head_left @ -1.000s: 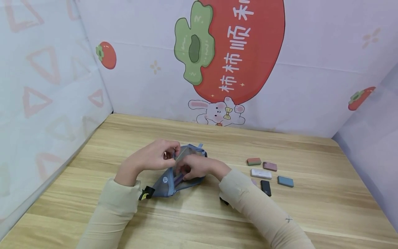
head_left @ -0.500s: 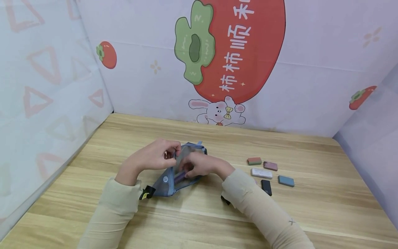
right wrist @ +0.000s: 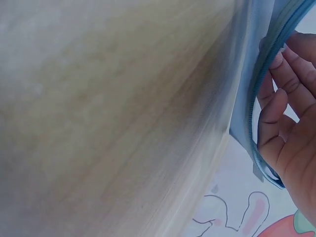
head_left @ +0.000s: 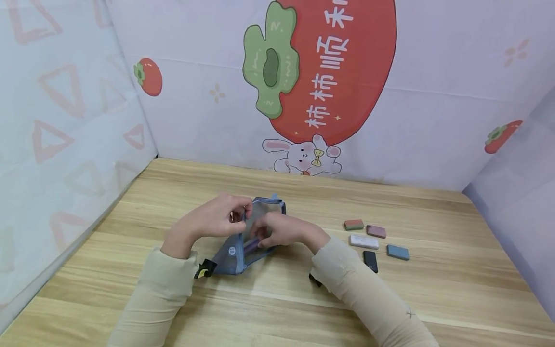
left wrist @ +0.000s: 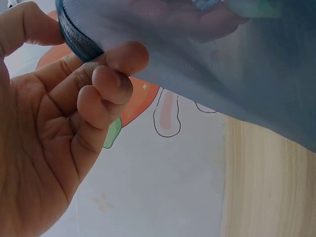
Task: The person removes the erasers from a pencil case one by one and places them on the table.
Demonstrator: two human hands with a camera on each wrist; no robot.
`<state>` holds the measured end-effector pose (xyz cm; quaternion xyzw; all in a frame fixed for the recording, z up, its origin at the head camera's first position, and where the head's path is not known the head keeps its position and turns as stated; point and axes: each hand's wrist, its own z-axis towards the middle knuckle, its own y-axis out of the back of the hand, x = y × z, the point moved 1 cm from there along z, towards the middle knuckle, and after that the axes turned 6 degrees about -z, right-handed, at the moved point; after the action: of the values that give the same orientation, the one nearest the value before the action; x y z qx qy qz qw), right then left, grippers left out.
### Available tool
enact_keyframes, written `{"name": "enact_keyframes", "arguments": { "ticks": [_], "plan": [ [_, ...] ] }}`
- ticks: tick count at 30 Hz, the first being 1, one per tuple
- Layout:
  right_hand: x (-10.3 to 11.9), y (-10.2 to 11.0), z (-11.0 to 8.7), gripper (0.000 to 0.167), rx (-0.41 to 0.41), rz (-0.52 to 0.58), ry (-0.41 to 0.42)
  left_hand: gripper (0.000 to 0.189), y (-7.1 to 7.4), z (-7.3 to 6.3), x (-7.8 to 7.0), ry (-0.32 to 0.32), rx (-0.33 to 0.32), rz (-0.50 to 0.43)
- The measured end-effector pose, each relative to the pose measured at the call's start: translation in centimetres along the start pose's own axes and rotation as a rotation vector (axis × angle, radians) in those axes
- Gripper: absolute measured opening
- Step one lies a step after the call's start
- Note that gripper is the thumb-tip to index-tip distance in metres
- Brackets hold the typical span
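A blue-grey mesh zipper pouch point(head_left: 227, 255) stands with its mouth spread in the head view. My left hand point(head_left: 217, 217) pinches its zipped edge between thumb and fingers; the left wrist view shows the zipper edge point(left wrist: 81, 39) at those fingertips. My right hand point(head_left: 279, 229) reaches into the mouth with bent fingers. Close by its thumb, a purple strip point(head_left: 251, 246) shows inside the pouch. In the right wrist view, the fingers point(right wrist: 274, 108) lie behind the zipper band point(right wrist: 261, 64); I cannot tell whether they hold anything.
Right of the right sleeve point(head_left: 347, 270) lie several eraser-like blocks: a red-green one point(head_left: 353, 225), a mauve one point(head_left: 376, 232), a white one point(head_left: 364, 241), a blue one point(head_left: 398, 252) and a black one point(head_left: 370, 261). Printed sheets point(head_left: 208, 125) wall the wooden table point(head_left: 433, 299).
My right hand has drawn back slightly to the right within the pouch mouth, showing more of the purple strip. The pouch's far end has shifted a little left and up. My left hand stays put.
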<state>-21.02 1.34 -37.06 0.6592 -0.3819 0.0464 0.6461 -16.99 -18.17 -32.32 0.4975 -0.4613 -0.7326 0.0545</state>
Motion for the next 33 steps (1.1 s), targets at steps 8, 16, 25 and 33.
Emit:
{"name": "enact_keyframes", "arguments": {
  "ticks": [8, 16, 25, 33],
  "plan": [
    [0.0, 0.2, -0.6, 0.020, -0.015, 0.004, 0.010, 0.013, -0.1, 0.0, 0.1, 0.004, 0.005, -0.002],
    [-0.1, 0.7, -1.5, 0.020, -0.036, 0.035, -0.021, 0.008, -0.2, 0.1, 0.2, 0.001, 0.005, 0.011],
    [-0.5, 1.2, -2.5, 0.020, -0.103, 0.065, -0.037, 0.009, -0.3, 0.0, 0.1, 0.016, 0.004, 0.023],
    [-1.0, 1.1, -2.9, 0.018, -0.117, 0.082, -0.064, 0.008, -0.2, 0.0, 0.2, 0.023, 0.008, 0.024]
  ]
}}
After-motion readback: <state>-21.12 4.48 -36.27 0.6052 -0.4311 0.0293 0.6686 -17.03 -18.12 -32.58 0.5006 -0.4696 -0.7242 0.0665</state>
